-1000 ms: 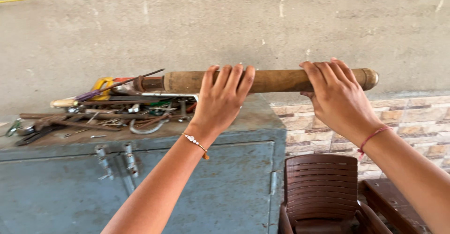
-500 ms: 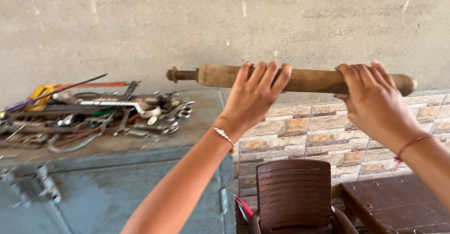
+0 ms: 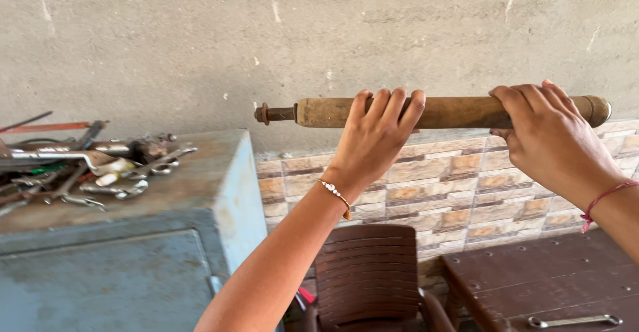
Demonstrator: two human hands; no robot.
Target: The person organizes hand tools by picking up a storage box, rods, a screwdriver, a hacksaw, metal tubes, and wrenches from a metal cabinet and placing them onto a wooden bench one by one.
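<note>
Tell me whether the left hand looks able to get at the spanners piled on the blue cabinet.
Probably yes, but not freely: the left hand is wrapped over the wooden cylinder and would have to let go. Nothing stands between it and the spanners on the blue cabinet.

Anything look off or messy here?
Mostly the heap of wrenches and tools, piled loose on the blue cabinet. A lone wrench lies on the brown table. The long cylinder looks worn, rusty-tipped.

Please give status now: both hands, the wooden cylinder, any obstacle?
Left hand and right hand both grip wooden cylinder, held level. Brown chair below. Nothing touching it.
</note>
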